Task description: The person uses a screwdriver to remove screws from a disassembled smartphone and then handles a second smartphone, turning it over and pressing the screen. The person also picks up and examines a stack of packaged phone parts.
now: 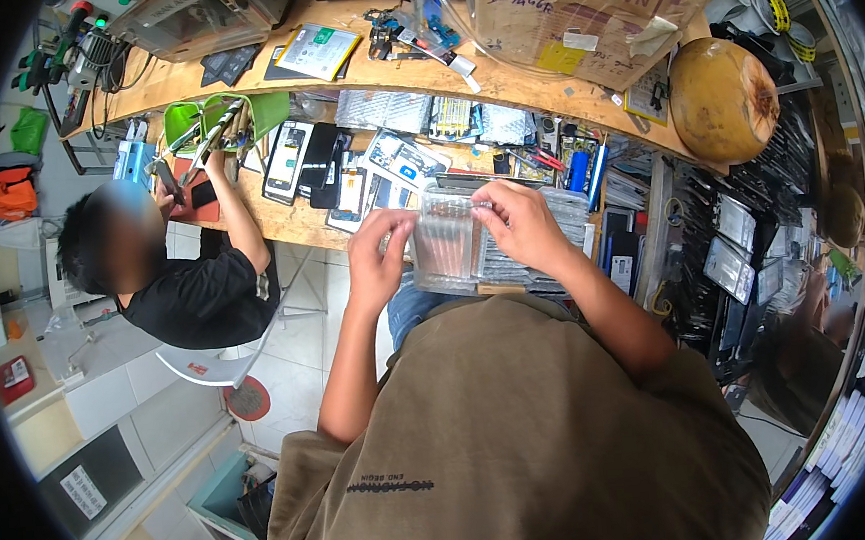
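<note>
Between my hands is a clear plastic tray [443,241] with ridged rows, held over the front edge of the workbench. My left hand [381,256] pinches its upper left edge with thumb and fingertips. At its upper right edge, my right hand [520,224] has thumb and fingers closed on the plastic. Just right of the tray lies a stack of similar clear, ridged plastic pieces [520,264], partly hidden by my right hand and forearm. Several phones and a white phone box [400,162] lie on the bench beyond the tray.
A co-worker [202,276] sits at the left, hands on a small dark device. A green tool holder [266,111] stands near them. On the raised shelf are a cardboard box [586,23] and a round brown object [722,99]. Blue cylinders [579,171] and red-handled pliers [548,160] lie right.
</note>
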### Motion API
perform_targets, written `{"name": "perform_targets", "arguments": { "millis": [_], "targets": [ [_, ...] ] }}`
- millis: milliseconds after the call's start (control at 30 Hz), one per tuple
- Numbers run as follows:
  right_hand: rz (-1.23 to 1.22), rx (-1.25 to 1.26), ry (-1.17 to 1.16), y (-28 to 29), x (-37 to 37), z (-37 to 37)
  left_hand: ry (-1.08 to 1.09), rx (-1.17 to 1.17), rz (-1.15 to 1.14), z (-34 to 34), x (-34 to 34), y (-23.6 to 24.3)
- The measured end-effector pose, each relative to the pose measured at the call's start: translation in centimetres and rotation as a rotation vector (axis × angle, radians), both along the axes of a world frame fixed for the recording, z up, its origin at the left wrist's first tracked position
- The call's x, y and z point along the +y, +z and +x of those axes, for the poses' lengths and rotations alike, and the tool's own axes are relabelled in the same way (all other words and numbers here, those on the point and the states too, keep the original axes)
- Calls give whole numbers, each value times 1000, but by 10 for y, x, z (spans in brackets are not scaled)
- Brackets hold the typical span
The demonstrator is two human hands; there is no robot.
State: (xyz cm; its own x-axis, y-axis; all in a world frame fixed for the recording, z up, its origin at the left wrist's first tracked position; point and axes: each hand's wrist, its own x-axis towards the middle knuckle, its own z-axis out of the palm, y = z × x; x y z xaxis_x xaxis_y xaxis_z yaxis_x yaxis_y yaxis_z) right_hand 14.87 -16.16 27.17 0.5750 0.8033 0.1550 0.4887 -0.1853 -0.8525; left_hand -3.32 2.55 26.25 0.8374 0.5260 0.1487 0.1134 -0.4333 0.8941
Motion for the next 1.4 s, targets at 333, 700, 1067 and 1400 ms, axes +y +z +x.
{"name": "perform_targets", "arguments": {
  "millis": [333, 700, 1067, 1400],
  "targets": [
    [-99, 150, -184, -12, -2, 2, -111, 216, -156, -68, -45, 5],
    [-26, -27, 174, -14, -15, -35, 92, 218, -292, -69, -61, -40],
    [-83, -88, 159, -33, -16, -44, -118, 210, 276, -67, -56, -57],
    [-74, 133, -155, -21, -6, 1, -53, 210, 228, -69, -58, -59]
  ]
}}
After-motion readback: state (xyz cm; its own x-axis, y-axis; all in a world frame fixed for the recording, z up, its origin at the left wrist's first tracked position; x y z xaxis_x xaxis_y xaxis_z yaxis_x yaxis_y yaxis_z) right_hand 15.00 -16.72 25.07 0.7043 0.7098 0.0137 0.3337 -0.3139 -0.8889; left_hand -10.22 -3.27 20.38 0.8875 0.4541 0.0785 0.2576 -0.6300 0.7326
